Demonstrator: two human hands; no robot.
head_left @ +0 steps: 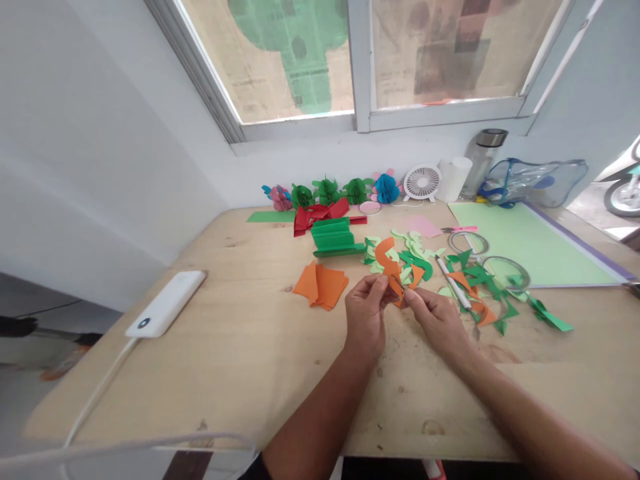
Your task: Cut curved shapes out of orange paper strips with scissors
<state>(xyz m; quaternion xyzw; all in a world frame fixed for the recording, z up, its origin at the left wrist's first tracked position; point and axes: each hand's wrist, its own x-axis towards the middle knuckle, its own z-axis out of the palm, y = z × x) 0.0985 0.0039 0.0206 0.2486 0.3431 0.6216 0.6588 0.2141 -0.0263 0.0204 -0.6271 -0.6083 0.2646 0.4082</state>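
Between my two hands is a cut orange paper piece [386, 253] with a curved upper end. My left hand [367, 307] pinches it from the left, thumb on top. From the right, my right hand [435, 317] has thumb and fingers closed on its lower edge. Folded orange paper sheets [330, 285] lie left of my left hand. Just beyond the hands are light green paper cutouts [417, 243] and a pleated green paper [333, 237]. Green and orange scraps [493, 287] lie right of my right hand, with a white pen [454, 283] among them.
Folded red paper [320, 215] lies farther back. Paper figures [327, 191], a small white fan [423, 182], a bottle [484, 160] and a clear pouch [535, 180] line the wall. Two tape rolls [506, 273] sit at right. A white power bank [167, 303] with a cable is at left.
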